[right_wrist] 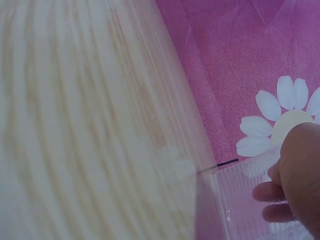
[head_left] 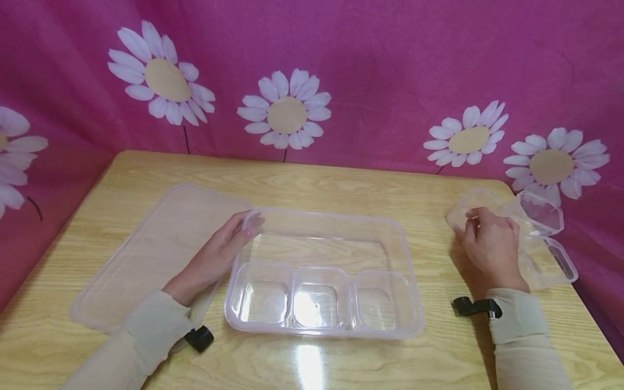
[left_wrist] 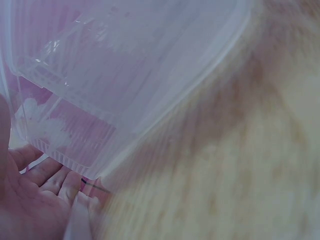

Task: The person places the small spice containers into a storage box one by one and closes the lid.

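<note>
A large clear plastic container [head_left: 324,225] stands mid-table, with three small square clear containers [head_left: 322,271] in a row along its near side. My left hand [head_left: 214,257] holds its far left corner, the thumb at the rim and the fingers along the outer wall. In the left wrist view the container's ribbed wall [left_wrist: 70,150] rises above the fingers [left_wrist: 45,172]. At the right, my right hand [head_left: 492,244] pinches the edge of a small clear container [head_left: 458,214] with curled fingers. The right wrist view has its ribbed wall [right_wrist: 242,195] beside those fingers [right_wrist: 270,192].
A large flat translucent lid [head_left: 151,254] lies on the wooden table [head_left: 312,181] at the left, partly under my left forearm. More small clear containers [head_left: 548,260] lie near the table's right edge, beyond my right hand. A pink flowered cloth [head_left: 370,81] hangs behind.
</note>
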Available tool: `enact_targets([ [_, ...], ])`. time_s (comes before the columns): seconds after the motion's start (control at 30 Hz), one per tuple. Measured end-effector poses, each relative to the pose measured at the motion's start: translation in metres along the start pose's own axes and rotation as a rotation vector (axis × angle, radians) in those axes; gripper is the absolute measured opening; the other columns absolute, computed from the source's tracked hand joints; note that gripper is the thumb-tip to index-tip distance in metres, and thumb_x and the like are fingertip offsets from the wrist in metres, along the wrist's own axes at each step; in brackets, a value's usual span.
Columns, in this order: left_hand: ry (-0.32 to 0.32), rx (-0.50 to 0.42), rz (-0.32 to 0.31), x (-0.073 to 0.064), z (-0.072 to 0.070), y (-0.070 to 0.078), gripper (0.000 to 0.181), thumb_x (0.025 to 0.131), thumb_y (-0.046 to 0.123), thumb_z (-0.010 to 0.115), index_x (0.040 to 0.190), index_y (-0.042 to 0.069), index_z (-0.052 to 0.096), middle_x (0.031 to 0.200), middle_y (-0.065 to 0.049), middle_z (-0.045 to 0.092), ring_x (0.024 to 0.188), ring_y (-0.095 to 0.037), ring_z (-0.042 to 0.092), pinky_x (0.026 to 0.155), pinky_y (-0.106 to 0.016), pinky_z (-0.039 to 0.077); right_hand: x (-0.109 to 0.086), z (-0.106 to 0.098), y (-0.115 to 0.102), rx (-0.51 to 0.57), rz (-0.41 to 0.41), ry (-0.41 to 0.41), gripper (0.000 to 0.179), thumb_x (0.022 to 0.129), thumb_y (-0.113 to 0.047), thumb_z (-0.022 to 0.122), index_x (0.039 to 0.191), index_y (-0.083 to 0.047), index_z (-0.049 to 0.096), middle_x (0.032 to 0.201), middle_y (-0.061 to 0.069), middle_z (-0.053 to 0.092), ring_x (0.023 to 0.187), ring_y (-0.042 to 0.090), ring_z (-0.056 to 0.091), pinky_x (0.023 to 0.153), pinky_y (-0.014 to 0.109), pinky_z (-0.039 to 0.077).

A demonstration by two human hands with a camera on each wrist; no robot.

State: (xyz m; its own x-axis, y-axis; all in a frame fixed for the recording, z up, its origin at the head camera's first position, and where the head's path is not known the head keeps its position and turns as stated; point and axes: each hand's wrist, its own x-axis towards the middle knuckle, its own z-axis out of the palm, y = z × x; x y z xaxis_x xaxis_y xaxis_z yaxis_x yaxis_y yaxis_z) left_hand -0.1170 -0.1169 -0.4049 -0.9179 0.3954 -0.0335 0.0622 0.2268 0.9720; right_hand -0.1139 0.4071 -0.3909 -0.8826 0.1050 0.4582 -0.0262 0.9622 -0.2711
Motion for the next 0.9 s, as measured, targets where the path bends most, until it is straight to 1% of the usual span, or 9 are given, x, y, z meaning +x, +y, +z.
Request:
enact_targets([
  [0.17, 0.008, 0.017, -0.004, -0.0008, -0.0003, -0.0007, 0.051, 0.113, 0.036, 0.039, 0.159, 0.013, 0.035, 0.164, -0.011, 0.044, 0.156, -0.030, 0.038, 0.132, -0.051, 0.024, -0.0002, 0.0008, 0.0001, 0.002, 0.008, -0.008, 0.021, 0.098, -0.006, 0.052, 0.108, 0.008, 0.063, 0.091, 0.033, 0.069, 0.086, 0.052, 0.061, 0.102, 0.063, 0.034],
  [0.27, 0.012, 0.032, 0.000, -0.0003, -0.0010, -0.0005, 0.052, 0.113, 0.038, 0.039, 0.159, 0.014, 0.035, 0.164, -0.010, 0.044, 0.156, -0.030, 0.037, 0.132, -0.052, 0.022, 0.0006, 0.0010, 0.0005, 0.000, 0.025, -0.020, 0.021, 0.099, -0.007, 0.051, 0.109, 0.008, 0.063, 0.092, 0.033, 0.069, 0.087, 0.051, 0.060, 0.103, 0.062, 0.032],
  [0.4, 0.006, 0.028, 0.001, 0.0001, -0.0010, -0.0001, 0.053, 0.113, 0.039, 0.039, 0.159, 0.014, 0.035, 0.165, -0.010, 0.043, 0.156, -0.030, 0.037, 0.132, -0.053, 0.022, 0.0013, 0.0014, 0.0011, -0.008, 0.057, -0.052, 0.023, 0.100, -0.008, 0.050, 0.113, 0.008, 0.062, 0.094, 0.033, 0.068, 0.087, 0.049, 0.058, 0.107, 0.063, 0.030],
  [0.6, 0.001, 0.019, 0.005, -0.0008, -0.0003, -0.0020, 0.052, 0.113, 0.038, 0.039, 0.159, 0.014, 0.034, 0.164, -0.012, 0.044, 0.155, -0.031, 0.039, 0.132, -0.052, 0.024, -0.0004, 0.0034, 0.0026, 0.008, 0.028, -0.016, 0.022, 0.100, -0.007, 0.051, 0.110, 0.008, 0.063, 0.093, 0.033, 0.070, 0.087, 0.050, 0.061, 0.104, 0.062, 0.032],
  [0.9, 0.006, 0.022, 0.001, 0.0001, -0.0015, -0.0022, 0.052, 0.113, 0.039, 0.040, 0.159, 0.015, 0.035, 0.164, -0.010, 0.044, 0.155, -0.029, 0.039, 0.132, -0.051, 0.024, 0.0007, 0.0032, 0.0020, 0.013, 0.032, -0.015, 0.022, 0.100, -0.007, 0.050, 0.109, 0.008, 0.063, 0.092, 0.033, 0.069, 0.087, 0.050, 0.060, 0.105, 0.062, 0.032],
])
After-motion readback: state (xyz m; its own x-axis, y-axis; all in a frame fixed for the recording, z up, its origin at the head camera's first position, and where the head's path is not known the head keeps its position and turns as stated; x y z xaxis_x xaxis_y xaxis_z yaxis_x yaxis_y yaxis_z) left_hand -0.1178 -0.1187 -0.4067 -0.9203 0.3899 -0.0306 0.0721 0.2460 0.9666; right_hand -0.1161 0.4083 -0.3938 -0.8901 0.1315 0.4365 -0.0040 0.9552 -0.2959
